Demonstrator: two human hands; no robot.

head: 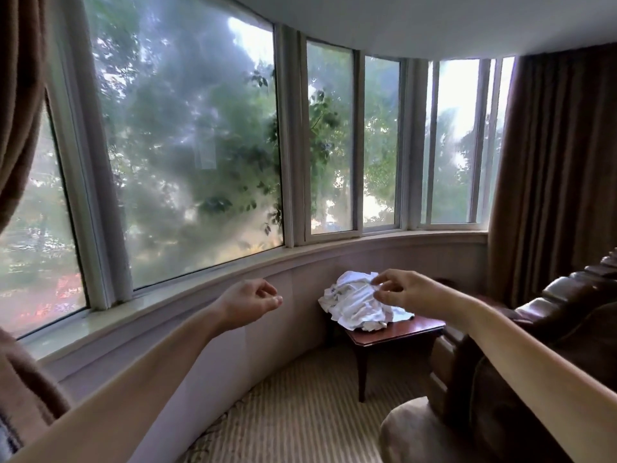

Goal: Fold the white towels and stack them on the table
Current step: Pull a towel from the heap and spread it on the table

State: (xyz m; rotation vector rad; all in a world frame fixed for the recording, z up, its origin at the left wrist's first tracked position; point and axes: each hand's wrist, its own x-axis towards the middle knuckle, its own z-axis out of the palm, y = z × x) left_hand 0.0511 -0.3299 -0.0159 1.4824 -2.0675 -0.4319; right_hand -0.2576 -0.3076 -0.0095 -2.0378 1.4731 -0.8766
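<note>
The towels [354,305] are all in one crumpled white heap, honestly more of a lump than a pile. The cloth is bunched and creased every which way, with folds and ridges running all over it, and a couple of loose corners flop out to the left and front of the heap. I can't tell how many towels are in there, they just blur into one mass. There's a faint greyish mark on the left part of the heap, too small to make out.

The heap sits on a small dark reddish wood worktop [400,332] with a glossy top, taking up most of the left and middle of it. The near right corner of the wood is bare. The worktop is tucked against the curved wall under the window [200,145], right beside a dark brown leather armchair [551,329].

Both arms are stretched out in front. The left hand [248,302] hangs in the air well to the left of the towels, in front of the wall below the sill [167,305], fingers loosely curled with nothing in them. The right hand [404,292] is relaxed with the fingers and thumb apart, gripping nothing. From this angle it overlaps the right edge of the heap, and I can't tell if the fingertips actually touch the cloth or are just in front of it.

A brown curtain [551,162] hangs on the right, and there's striped beige carpet [300,412] on the floor. Blurry green trees show through the glass.
</note>
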